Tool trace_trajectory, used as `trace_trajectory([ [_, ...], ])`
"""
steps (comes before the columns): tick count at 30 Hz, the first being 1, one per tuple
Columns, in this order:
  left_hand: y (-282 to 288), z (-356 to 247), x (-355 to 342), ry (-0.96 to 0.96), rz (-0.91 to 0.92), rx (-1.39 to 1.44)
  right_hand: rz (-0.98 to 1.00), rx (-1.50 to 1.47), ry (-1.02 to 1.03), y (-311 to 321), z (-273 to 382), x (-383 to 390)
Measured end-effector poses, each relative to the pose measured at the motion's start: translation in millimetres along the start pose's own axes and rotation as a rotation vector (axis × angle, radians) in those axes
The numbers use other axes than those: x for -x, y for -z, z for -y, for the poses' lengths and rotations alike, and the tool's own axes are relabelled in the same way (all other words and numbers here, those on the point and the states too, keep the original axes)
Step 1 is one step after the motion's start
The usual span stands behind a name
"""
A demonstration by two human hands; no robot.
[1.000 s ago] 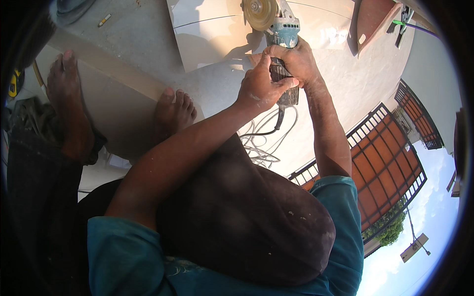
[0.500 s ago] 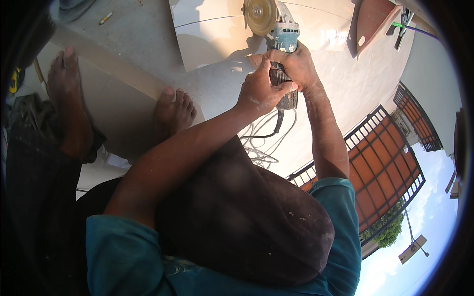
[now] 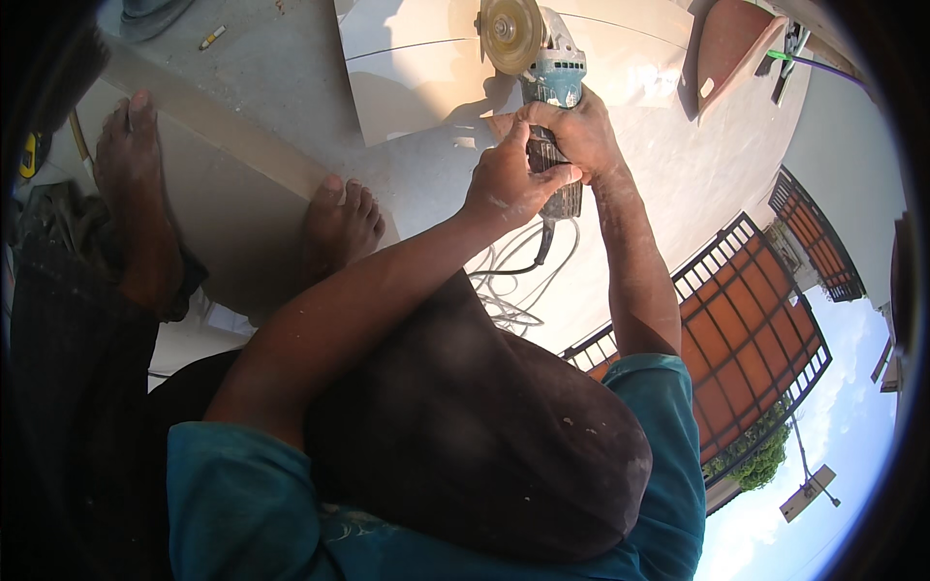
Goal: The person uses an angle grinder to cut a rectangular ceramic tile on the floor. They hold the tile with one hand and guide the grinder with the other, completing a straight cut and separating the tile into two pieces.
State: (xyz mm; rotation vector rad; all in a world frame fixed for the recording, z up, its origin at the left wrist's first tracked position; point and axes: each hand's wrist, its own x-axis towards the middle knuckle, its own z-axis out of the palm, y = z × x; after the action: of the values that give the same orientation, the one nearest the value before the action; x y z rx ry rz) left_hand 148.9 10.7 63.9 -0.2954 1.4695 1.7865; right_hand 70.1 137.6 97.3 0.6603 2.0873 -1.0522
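An angle grinder (image 3: 555, 87) with a teal gearbox end, a dark dusty body and a round yellowish disc (image 3: 510, 35) is in both my hands. My right hand (image 3: 585, 136) wraps round its body just behind the teal part. On the left side of the dark rear body, my left hand (image 3: 509, 179) closes with thumb and fingers bent against it; some fingertips are hidden. Over a large pale tile (image 3: 392, 92) with a thin dark line across it stands the disc. Whether the disc touches the tile I cannot tell.
A loosely coiled pale cable (image 3: 513, 300) lies behind the grinder. My bare feet (image 3: 344, 218) rest left of the tile. A reddish-brown curved-edged piece (image 3: 728, 48) lies at the far right. A short yellow-and-white stub (image 3: 212, 37) is at the far left. An orange-panelled gate (image 3: 741, 339) stands right.
The view has shifted slightly, so the tile sits a little lower in it. Both hands keep the same grip on the angle grinder.
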Motion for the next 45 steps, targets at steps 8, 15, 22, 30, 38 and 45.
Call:
trace_trajectory([
  [8, 1.8, 1.6, -4.8, -0.053, 0.032, 0.086, 0.004, -0.026, -0.017, -0.2, 0.7, -5.2],
  [15, 3.4, -1.4, -4.8, -0.075, 0.024, 0.077, -0.013, -0.023, -0.021, -0.2, 1.6, -6.6],
  [22, 1.0, -2.2, -3.2, -0.036, 0.042, 0.124, 0.001, 0.012, -0.011, 2.5, 5.7, -1.9],
  [30, 0.1, -3.6, -3.3, -0.049, 0.035, 0.119, -0.009, -0.018, -0.043, 2.2, 0.8, -4.3],
  [38, -0.4, -2.2, 1.0, -0.001, 0.035, 0.04, -0.001, -0.005, -0.043, 1.0, 1.8, 1.2],
  [45, 1.3, -7.4, 5.1, 0.029, 0.035, -0.006, -0.02, 0.031, -0.039, -0.4, 5.3, 5.1],
])
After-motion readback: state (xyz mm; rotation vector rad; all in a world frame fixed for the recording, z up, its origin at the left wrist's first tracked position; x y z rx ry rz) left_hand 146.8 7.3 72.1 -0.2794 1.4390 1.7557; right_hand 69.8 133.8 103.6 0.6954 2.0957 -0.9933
